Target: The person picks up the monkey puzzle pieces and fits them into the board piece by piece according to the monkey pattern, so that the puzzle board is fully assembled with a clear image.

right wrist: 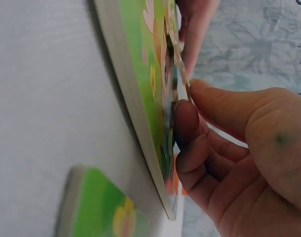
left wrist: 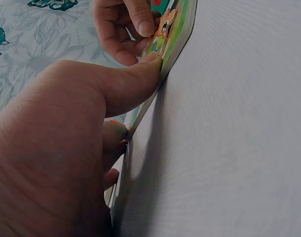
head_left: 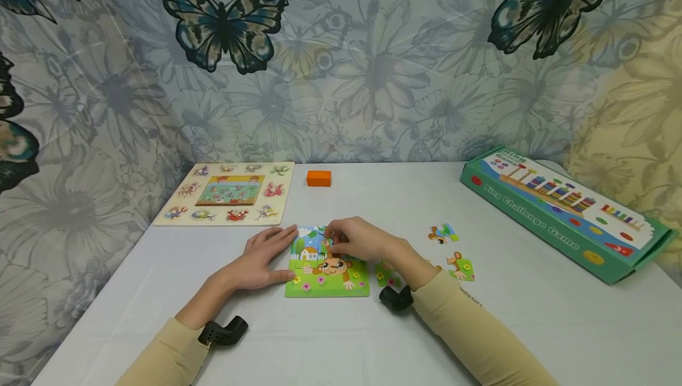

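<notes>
A small jigsaw puzzle board point(head_left: 327, 289), showing a monkey, a house and green grass, lies flat on the white table. My left hand point(head_left: 261, 260) rests at its left side with fingers fairly straight, the thumb touching the near-left edge and the fingertips near the far-left corner. Over the board's far-right part, my right hand point(head_left: 362, 240) pinches a thin puzzle piece point(right wrist: 178, 52) between thumb and fingers. In the right wrist view that piece is tilted against the board's surface. The fingers hide much of its picture.
Loose puzzle pieces lie right of the board, including a blue-green one point(head_left: 443, 233), a green one point(head_left: 461, 267) and one point(head_left: 387, 275) beside the right forearm. Farther back are a wooden sea-animal board point(head_left: 176, 199), an orange block point(head_left: 318, 179) and a green game box point(head_left: 538, 226).
</notes>
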A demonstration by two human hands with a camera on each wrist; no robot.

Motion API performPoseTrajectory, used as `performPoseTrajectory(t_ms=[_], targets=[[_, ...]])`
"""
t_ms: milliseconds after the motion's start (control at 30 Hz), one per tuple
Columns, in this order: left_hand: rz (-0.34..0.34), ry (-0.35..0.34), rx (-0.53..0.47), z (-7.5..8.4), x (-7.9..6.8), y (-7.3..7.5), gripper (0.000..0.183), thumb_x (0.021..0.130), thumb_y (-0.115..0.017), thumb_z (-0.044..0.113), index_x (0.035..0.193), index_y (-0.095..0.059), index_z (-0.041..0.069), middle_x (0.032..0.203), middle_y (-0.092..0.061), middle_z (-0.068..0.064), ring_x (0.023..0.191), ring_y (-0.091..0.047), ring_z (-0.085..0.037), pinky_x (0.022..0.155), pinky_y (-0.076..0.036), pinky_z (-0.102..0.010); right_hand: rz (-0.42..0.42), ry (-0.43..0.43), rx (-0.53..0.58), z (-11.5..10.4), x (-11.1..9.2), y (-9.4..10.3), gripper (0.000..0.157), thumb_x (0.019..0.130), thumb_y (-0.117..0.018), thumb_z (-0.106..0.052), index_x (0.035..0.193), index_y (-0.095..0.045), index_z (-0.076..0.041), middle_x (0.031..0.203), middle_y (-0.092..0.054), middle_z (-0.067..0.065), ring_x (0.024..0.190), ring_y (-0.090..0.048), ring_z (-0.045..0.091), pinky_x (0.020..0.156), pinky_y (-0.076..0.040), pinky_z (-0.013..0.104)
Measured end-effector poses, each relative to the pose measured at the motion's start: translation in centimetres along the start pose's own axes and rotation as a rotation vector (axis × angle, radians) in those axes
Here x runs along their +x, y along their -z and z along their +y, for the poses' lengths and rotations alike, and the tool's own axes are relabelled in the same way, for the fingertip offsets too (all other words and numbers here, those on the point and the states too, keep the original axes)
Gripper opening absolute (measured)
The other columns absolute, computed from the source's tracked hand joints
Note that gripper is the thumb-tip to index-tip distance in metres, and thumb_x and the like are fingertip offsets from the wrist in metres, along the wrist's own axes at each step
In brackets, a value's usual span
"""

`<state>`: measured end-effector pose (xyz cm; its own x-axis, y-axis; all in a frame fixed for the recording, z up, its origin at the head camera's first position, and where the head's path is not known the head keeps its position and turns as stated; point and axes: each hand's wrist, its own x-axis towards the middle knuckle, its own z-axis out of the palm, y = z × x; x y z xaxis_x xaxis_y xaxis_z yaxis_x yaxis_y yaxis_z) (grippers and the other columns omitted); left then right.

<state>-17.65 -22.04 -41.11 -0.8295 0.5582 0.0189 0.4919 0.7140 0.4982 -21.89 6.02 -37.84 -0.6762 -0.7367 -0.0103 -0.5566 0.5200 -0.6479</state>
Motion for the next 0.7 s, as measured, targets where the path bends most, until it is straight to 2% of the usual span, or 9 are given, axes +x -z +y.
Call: performPoseTrajectory(t_ms=[167, 400, 700], targets=[[-0.002, 0.0, -0.005, -0.01, 0.02, 0.01, 0.086, 0.091, -0.071, 0.043, 0.158, -0.033, 0.006, 0.166, -0.025, -0.006, 0.149, -0.016, -0.036, 0.112, -0.008, -0.062, 0.003, 0.019, -0.017, -0.1, -0.11, 0.14, 0.022, 0.097, -0.07, -0.013, 0.117, -0.067, -0.003, 0.093, -0.063, -0.004, 0.082, -0.056, 0.012, 0.078, -0.049, 0.027], [0.003, -0.001, -0.003, -0.08, -0.01, 0.08, 0.085, 0.091, -0.072, 0.041, 0.158, -0.033, 0.006, 0.166, -0.025, -0.005, 0.149, -0.016, -0.035, 0.112, -0.009, -0.061, -0.027, 0.012, -0.009, -0.52, -0.32, 0.27, 0.022, 0.091, -0.078, -0.015, 0.109, -0.069, -0.006, 0.097, -0.061, 0.0, 0.086, -0.056, 0.014, 0.079, -0.05, 0.028], [-0.007, 0.005, -0.009, 0.04, 0.02, 0.06, 0.086, 0.091, -0.071, 0.042, 0.159, -0.032, 0.006, 0.166, -0.024, -0.004, 0.149, -0.015, -0.035, 0.112, -0.008, -0.06, -0.047, 0.015, -0.077, -0.94, -0.42, -0.43, 0.021, 0.092, -0.077, -0.018, 0.108, -0.069, -0.008, 0.1, -0.056, 0.0, 0.086, -0.054, 0.017, 0.079, -0.049, 0.028]])
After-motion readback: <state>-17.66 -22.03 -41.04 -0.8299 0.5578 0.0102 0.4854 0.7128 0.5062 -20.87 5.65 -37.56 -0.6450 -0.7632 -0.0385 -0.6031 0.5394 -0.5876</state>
